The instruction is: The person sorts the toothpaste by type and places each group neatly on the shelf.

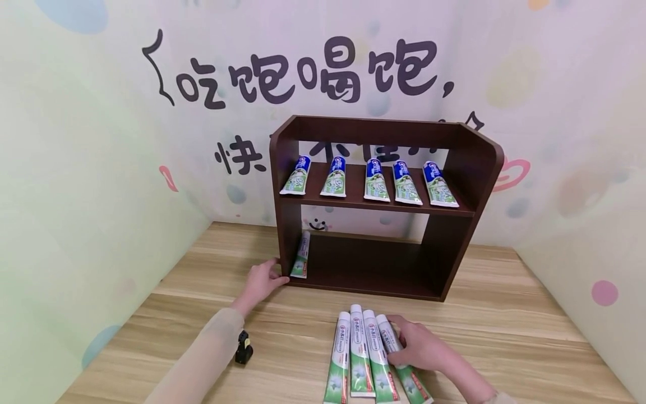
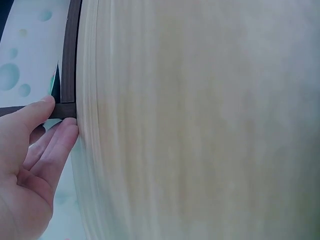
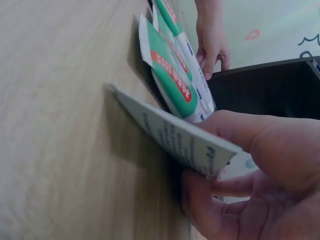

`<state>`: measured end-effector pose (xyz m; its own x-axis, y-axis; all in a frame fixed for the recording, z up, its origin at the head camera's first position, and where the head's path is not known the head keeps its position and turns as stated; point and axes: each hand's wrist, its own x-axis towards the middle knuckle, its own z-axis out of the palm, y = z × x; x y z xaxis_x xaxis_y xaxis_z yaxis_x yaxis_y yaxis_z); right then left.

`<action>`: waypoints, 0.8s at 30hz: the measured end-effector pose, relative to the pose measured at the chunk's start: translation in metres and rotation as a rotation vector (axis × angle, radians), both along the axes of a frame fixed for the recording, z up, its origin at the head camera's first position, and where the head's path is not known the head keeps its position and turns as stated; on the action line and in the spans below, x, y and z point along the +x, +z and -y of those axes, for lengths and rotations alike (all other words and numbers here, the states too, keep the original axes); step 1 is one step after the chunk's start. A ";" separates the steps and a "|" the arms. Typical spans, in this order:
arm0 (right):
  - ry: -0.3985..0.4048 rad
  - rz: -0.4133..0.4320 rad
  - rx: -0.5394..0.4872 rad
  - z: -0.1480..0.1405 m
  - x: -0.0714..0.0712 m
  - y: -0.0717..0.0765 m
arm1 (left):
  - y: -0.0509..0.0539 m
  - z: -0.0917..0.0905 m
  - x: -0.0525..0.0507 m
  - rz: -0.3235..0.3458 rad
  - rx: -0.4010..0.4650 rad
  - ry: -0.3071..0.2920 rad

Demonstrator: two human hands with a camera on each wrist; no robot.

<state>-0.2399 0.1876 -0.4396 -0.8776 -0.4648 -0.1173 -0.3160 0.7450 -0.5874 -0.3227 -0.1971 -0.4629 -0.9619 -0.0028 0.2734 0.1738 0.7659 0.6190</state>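
Note:
My left hand (image 1: 262, 283) pinches the lower left front corner of a dark brown two-tier shelf (image 1: 378, 132); in the left wrist view, its thumb and fingers lie on either side of the side panel (image 2: 71, 55). My right hand (image 1: 421, 345) holds the rightmost toothpaste tube (image 1: 413, 384), white and green, between thumb and fingers. The right wrist view shows that tube (image 3: 175, 137) tilted, its crimped end pointing away from the hand. Three matching tubes (image 1: 360, 350) lie beside it on the table, white caps toward the shelf. Another such tube (image 1: 301, 258) lies at the left of the lower tier.
Several blue-and-green toothpaste tubes (image 1: 375, 182) lie in a row on the upper tier. A small black device (image 1: 244, 348) is beside the left sleeve (image 1: 202, 353). The wood-grain table (image 1: 484, 314) meets a patterned wall (image 1: 101, 168) with black lettering behind the shelf.

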 end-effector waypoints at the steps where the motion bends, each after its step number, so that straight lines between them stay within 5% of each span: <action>1: 0.003 0.003 -0.004 -0.001 0.000 0.000 | 0.000 0.000 0.000 -0.003 -0.002 -0.001; 24: 0.048 -0.028 -0.051 -0.008 0.000 -0.004 | 0.001 0.000 0.001 -0.011 -0.001 -0.007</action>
<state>-0.2396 0.1952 -0.4437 -0.8566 -0.5115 -0.0678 -0.3679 0.6976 -0.6148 -0.3217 -0.1972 -0.4620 -0.9590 0.0047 0.2835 0.1859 0.7653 0.6163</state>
